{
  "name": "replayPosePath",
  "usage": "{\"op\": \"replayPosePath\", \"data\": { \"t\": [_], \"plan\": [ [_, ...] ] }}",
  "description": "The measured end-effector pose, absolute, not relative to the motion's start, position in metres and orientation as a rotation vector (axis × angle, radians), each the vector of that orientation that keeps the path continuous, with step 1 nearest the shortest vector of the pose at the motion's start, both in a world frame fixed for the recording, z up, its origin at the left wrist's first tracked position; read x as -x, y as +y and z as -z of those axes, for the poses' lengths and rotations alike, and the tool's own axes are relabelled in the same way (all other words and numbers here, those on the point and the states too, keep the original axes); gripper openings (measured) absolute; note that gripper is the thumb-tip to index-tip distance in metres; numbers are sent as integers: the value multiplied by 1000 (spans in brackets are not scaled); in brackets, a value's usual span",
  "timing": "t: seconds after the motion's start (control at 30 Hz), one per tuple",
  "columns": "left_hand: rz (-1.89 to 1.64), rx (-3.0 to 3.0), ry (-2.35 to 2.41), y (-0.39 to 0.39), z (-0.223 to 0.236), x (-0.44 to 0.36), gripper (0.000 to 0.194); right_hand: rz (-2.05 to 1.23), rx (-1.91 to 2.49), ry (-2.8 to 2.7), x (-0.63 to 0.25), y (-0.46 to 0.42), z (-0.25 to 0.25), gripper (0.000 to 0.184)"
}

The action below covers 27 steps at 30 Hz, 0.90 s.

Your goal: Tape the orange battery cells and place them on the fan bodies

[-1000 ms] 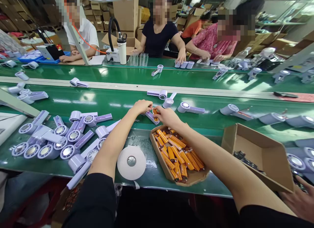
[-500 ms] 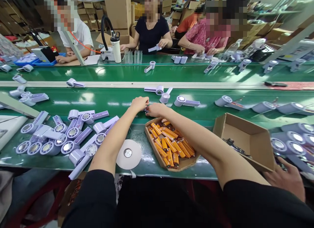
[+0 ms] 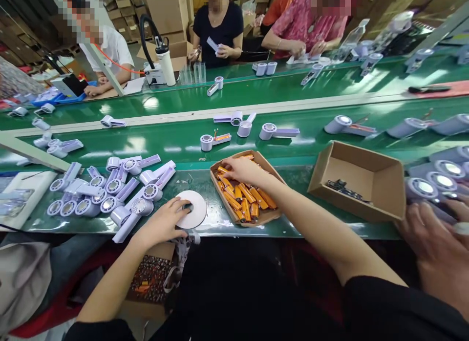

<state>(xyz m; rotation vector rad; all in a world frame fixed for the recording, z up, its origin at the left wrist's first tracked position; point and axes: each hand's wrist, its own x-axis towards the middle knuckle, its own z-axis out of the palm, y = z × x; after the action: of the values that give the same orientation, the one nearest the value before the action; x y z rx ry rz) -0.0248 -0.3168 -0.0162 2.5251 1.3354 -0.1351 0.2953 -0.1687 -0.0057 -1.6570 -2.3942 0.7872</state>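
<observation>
Batteries point(image 3: 246, 209), orange, heaped in the battery box point(image 3: 270, 218) mid-bench; belt point(image 3: 146, 145) is biggest, green, running left to right beyond the bench, fans point(image 3: 268, 131) along it with green gaps between them; bench point(image 3: 196, 180) next, front edge close to the person, a strip of green surface between battery box and parts box point(image 3: 377, 170), a narrower one between battery box and roll point(image 3: 198, 216); fan pile point(image 3: 115, 186) takes the bench's left side, one handle poking to the front edge; parts box sits at right, near side close to the front edge, co-worker's hand point(image 3: 425, 238) just beside its right corner; battery box has its far rim near the belt, near rim set slightly back from the front edge; right hand point(image 3: 244, 170) is at the box's far left part, fingers bent down onto batteries, can't tell if clamped on one; left hand point(image 3: 163, 223) spread over the left of the roll, thumb and fingers apart, fingertips by the hole; the two hands are apart, roll and box wall between; roll lies flat near the front edge; lone fan point(image 3: 207, 142) on belt just past battery box, orange in its handle; black parts point(image 3: 342, 187) smallest, at left inside parts box.
</observation>
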Motion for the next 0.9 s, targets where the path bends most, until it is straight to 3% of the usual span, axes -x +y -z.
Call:
{"op": "replayPosePath", "data": {
  "t": [0.07, 0.2, 0.3, 0.37, 0.57, 0.7, 0.8, 0.9],
  "plan": [
    [138, -2533, 1328, -325, 25, 30, 72, -1007, 1546, -2184, -307, -166, 6, 46],
    [-3, -2549, 1262, -335, 23, 30, 53, -1374, 1165, -1646, -334, -186, 4, 74],
    [-182, -2595, 1332, -340, 15, 21, 52, -1524, 988, -1483, -346, -214, 2, 63],
    [-307, -2650, 1378, -342, 13, 10, 53, -1488, 988, -1400, -347, -230, 0, 49],
    [-497, -2835, 1388, -345, 19, -23, 51, -1366, 963, -1158, -334, -275, -5, 47],
    [-592, -2920, 1451, -351, 20, -37, 46, -1086, 1065, -1181, -318, -310, 5, 39],
    [-660, -2950, 1490, -354, 17, -45, 42, -990, 1101, -1213, -299, -331, 24, 44],
    [-684, -2981, 1480, -354, 11, -46, 41, -1097, 1084, -1263, -290, -341, 37, 51]
  ]
}}
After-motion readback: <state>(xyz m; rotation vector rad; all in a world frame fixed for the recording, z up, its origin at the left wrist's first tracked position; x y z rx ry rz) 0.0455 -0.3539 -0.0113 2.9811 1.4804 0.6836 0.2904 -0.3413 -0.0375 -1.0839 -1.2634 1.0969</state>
